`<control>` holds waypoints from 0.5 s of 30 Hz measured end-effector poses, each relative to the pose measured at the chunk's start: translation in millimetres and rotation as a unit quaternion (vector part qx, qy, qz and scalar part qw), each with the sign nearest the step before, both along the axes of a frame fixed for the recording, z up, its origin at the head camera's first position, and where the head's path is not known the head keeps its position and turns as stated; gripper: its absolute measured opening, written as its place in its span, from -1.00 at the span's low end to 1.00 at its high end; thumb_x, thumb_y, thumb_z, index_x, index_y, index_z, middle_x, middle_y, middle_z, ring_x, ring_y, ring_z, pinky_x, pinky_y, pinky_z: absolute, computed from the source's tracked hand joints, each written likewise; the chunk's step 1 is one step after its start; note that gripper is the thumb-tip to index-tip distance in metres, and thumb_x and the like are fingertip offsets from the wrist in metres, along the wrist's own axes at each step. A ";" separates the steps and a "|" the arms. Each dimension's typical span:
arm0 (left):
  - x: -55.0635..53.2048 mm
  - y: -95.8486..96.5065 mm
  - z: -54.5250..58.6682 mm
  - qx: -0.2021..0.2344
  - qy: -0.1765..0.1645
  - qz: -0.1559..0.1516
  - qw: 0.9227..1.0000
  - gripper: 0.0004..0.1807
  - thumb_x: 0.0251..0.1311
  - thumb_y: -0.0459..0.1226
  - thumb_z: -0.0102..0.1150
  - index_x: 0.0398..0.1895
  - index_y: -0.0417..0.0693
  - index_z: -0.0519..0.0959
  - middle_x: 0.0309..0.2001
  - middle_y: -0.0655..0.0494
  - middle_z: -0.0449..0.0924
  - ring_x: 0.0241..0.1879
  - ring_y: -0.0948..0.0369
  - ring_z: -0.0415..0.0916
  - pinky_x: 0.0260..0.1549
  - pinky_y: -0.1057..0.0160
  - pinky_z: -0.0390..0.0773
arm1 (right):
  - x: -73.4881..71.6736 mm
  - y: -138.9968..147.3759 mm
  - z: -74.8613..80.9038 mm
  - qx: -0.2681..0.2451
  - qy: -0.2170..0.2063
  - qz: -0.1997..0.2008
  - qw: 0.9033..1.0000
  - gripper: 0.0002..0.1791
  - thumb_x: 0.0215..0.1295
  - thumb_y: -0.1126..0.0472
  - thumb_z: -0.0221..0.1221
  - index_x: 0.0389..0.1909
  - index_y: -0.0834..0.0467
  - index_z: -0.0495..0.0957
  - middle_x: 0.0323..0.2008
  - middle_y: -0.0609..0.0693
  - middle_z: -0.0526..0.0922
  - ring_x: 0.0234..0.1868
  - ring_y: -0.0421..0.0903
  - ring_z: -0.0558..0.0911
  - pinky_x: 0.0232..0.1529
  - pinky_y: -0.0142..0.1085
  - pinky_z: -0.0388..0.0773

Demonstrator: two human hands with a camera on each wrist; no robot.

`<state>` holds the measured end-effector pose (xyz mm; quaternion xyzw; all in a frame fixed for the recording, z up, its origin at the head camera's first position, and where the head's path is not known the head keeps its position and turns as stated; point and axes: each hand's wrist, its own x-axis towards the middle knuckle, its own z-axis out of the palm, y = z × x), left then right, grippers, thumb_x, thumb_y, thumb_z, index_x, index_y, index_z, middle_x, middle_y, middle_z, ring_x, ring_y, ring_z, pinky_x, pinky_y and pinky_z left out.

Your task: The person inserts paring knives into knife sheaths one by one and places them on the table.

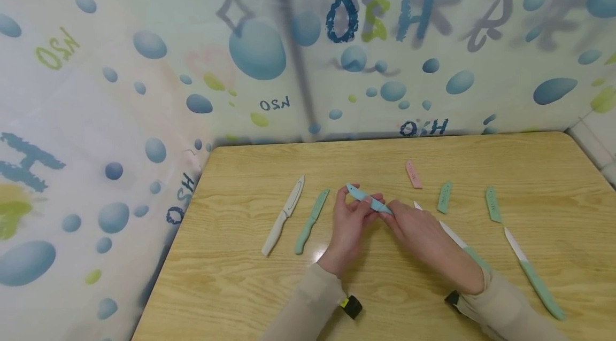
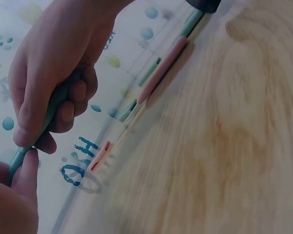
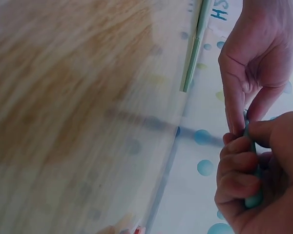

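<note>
My left hand (image 1: 347,226) pinches the light-blue sheath of a knife (image 1: 362,196) over the middle of the table. My right hand (image 1: 423,229) grips the same knife's handle, fingers wrapped round it. In the left wrist view the handle (image 2: 63,95) looks blue-green inside the right hand. Both hands nearly meet at the join of sheath and handle, and the blade does not show. In the right wrist view the handle's butt (image 3: 254,201) sticks out below the curled fingers.
A sheathed white knife (image 1: 275,229) and a sheathed green knife (image 1: 304,235) lie to the left. Bare green-handled knives (image 1: 541,287) and a pink-handled knife (image 2: 161,70) lie to the right. Beyond them are a pink sheath (image 1: 413,174) and green sheaths (image 1: 444,198). A printed curtain (image 1: 216,63) borders the table.
</note>
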<state>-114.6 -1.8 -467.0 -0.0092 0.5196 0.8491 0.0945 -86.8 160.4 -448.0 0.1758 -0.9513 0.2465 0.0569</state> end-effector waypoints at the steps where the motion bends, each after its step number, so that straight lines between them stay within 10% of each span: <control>1: -0.7 -1.3 0.8 -0.004 0.000 -0.002 1.000 -0.47 0.52 -0.45 0.04 0.43 -0.22 0.13 0.01 -0.30 0.71 0.05 -0.04 0.71 -0.02 0.18 0.72 | 0.1 -0.3 0.7 -0.003 -0.005 0.000 1.000 -0.80 0.54 0.21 0.18 -0.32 0.12 0.42 -0.59 -0.15 0.27 -0.61 -0.21 0.27 -0.63 -0.36 0.21; 10: -16.3 -25.5 7.3 -0.097 0.043 -0.033 0.994 -0.48 0.53 -0.41 0.08 0.45 -0.19 0.18 0.03 -0.32 0.69 0.00 -0.22 0.70 -0.06 0.10 0.75 | 0.4 4.8 10.3 -0.010 -0.065 -0.025 0.998 -0.60 0.63 -0.06 0.04 0.01 0.19 0.64 -0.45 -0.13 0.58 -0.53 -0.20 0.43 -0.52 -0.29 0.41; 15: -32.1 -48.4 10.6 -0.246 0.080 -0.068 0.964 -0.48 0.48 -0.40 0.16 0.46 -0.20 0.37 0.00 -0.28 0.66 -0.21 -0.14 0.74 -0.18 0.03 0.78 | 1.4 16.4 12.2 -0.009 -0.055 -0.032 0.998 -0.61 0.63 -0.07 0.03 -0.02 0.13 0.68 -0.43 -0.18 0.61 -0.51 -0.24 0.46 -0.45 -0.26 0.48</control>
